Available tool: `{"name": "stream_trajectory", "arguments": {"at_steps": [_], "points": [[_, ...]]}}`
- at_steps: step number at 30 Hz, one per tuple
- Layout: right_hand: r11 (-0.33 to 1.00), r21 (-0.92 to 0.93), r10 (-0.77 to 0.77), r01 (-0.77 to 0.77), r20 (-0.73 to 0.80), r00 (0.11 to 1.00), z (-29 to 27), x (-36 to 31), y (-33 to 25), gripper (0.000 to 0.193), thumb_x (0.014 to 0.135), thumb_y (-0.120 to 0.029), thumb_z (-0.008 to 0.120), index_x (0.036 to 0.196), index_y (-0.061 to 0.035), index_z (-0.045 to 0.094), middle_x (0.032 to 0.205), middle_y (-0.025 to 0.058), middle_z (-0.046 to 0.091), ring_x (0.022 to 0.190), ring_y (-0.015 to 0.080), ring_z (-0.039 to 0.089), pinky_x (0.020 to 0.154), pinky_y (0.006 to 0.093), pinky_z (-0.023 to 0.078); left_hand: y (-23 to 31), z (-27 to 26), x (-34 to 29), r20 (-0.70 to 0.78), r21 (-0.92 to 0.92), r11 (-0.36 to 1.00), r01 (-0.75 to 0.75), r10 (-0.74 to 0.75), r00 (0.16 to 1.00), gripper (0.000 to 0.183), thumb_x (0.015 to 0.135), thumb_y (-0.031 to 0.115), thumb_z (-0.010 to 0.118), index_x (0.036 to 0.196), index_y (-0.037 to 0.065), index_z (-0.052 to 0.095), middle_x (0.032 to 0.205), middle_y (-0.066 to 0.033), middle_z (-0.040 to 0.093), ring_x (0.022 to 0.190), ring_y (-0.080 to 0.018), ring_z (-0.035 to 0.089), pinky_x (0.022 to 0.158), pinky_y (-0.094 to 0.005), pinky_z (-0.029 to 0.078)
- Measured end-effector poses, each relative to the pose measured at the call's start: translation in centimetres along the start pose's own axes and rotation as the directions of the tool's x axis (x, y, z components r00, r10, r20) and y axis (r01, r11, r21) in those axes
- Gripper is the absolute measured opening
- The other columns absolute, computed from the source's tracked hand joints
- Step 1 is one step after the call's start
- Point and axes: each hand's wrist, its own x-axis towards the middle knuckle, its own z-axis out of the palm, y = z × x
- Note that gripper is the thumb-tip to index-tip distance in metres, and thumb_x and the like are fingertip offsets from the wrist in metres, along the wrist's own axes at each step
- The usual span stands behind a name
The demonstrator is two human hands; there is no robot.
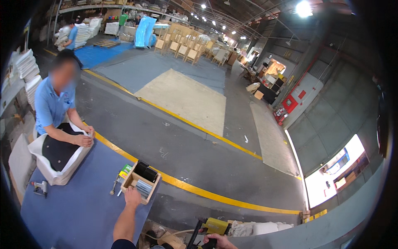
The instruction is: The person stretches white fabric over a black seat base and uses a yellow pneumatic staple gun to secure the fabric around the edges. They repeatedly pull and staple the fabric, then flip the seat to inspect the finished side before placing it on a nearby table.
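My left hand (132, 196) reaches forward into a small open wooden box (141, 179) that stands on the blue-covered worktable (87, 207); its fingers rest on strips of staples inside. My right hand (219, 240) is low at the bottom edge, closed around the grip of a yellow and black pneumatic staple gun (212, 229). Whether the left fingers have closed on a strip is hidden by the box wall.
A co-worker in a blue shirt (52, 106) presses a white and black seat cushion (58, 155) on the table's left. Another staple gun (40, 189) lies near the left edge. A hammer (114, 186) lies beside the box. Yellow floor line (199, 191) runs past.
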Motion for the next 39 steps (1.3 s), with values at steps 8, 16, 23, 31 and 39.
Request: {"name": "stream_trajectory", "arguments": {"at_steps": [8, 16, 23, 31, 39], "points": [[0.995, 0.033, 0.099, -0.097, -0.072, 0.992, 1.5, 1.1, -1.0, 0.023, 0.096, -0.023, 0.060, 0.086, -0.0036, 0.068, 0.077, 0.0085, 0.068, 0.072, 0.0247, 0.069, 0.069, 0.0367, 0.057, -0.4, 2.8, 5.2, 0.196, 0.374, 0.927, 0.002, -0.081, 0.977, 0.039, 0.093, 0.025, 0.054, 0.125, 0.007, 0.068, 0.133, -0.0116, 0.060, 0.127, -0.0296, 0.047, 0.109, -0.0488, 0.028], [0.987, 0.065, 0.152, -0.145, -0.126, 0.980, 2.5, 2.9, -1.0, 0.022, 0.093, -0.024, 0.063, 0.085, -0.0042, 0.069, 0.075, 0.0059, 0.068, 0.069, 0.0204, 0.065, 0.067, 0.0339, 0.055, -0.2, 2.0, 5.4, 0.210, 0.313, 0.945, -0.096, 0.030, 0.977, 0.034, 0.097, 0.019, 0.048, 0.121, 0.005, 0.069, 0.124, -0.0111, 0.068, 0.114, -0.0288, 0.062, 0.100, -0.0459, 0.036], [0.998, -0.029, 0.056, -0.060, -0.118, 0.991, 4.4, 5.0, -1.4, 0.023, 0.094, -0.023, 0.062, 0.091, -0.0013, 0.069, 0.080, 0.0085, 0.069, 0.072, 0.0245, 0.067, 0.068, 0.0372, 0.057, 0.3, 2.8, 4.3, -0.188, 0.027, 0.959, -0.281, 0.281, 0.941, 0.021, 0.091, 0.024, 0.061, 0.100, 0.008, 0.070, 0.104, -0.0129, 0.073, 0.084, -0.0297, 0.071, 0.081, -0.0460, 0.047], [0.998, -0.016, 0.057, -0.060, -0.110, 0.992, 4.0, 7.3, 0.6, 0.017, 0.091, -0.015, 0.064, 0.097, 0.0005, 0.066, 0.078, 0.0110, 0.067, 0.074, 0.0275, 0.067, 0.070, 0.0399, 0.058, 1.7, -2.6, 1.9, -0.150, -0.752, 0.652, 0.092, -0.306, 0.940, 0.022, 0.092, 0.019, 0.066, 0.105, 0.003, 0.073, 0.092, -0.0143, 0.075, 0.085, -0.0271, 0.073, 0.080, -0.0383, 0.056], [0.991, -0.104, 0.125, -0.083, 0.502, 0.856, 9.8, 6.0, -3.6, 0.050, 0.090, -0.017, 0.061, 0.134, 0.0051, 0.053, 0.078, 0.0072, 0.061, 0.080, 0.0192, 0.058, 0.081, 0.0332, 0.046, 0.3, -13.2, -9.5, -0.094, -0.912, -0.278, -0.303, -0.578, 0.810, 0.026, 0.101, 0.009, 0.056, 0.126, 0.005, 0.061, 0.104, -0.0076, 0.073, 0.092, -0.0176, 0.068, 0.080, -0.0291, 0.055]]}}
